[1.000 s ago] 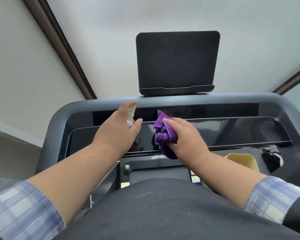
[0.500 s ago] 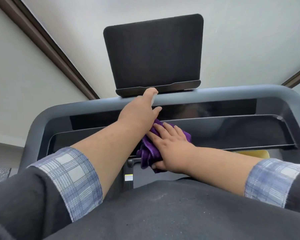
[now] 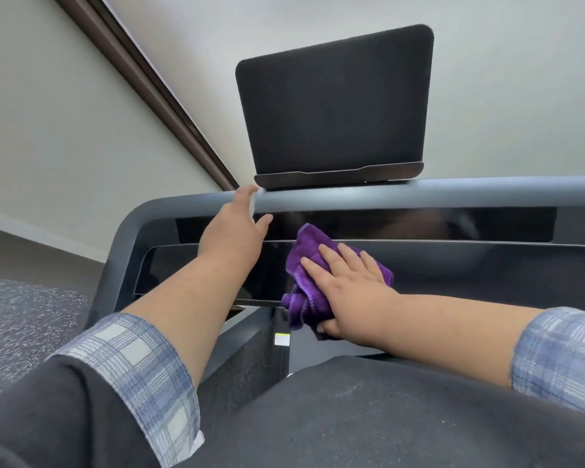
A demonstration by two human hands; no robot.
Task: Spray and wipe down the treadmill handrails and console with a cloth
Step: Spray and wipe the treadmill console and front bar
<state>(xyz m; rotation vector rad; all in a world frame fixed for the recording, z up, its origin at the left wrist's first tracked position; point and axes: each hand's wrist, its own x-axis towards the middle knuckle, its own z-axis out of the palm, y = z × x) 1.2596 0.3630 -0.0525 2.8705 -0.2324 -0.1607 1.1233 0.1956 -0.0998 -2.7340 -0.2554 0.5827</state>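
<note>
My right hand (image 3: pixel 348 285) presses a purple cloth (image 3: pixel 304 251) flat against the glossy black console panel (image 3: pixel 470 265) of the treadmill. Its fingers lie spread and straight, and the thumb sits at the cloth's lower edge. My left hand (image 3: pixel 232 231) reaches up to the grey top handrail (image 3: pixel 453 194). It grips a small white spray bottle (image 3: pixel 252 204), and only a pale sliver of the bottle shows beside the index finger.
A black tablet holder (image 3: pixel 335 103) stands on the rail just right of my left hand. Speckled grey floor (image 3: pixel 24 325) lies to the left. A dark brown trim strip (image 3: pixel 142 82) runs along the pale wall behind.
My right hand went from bunching the cloth to pressing it flat, then slid right along the console. My left hand rose from the console to the top rail.
</note>
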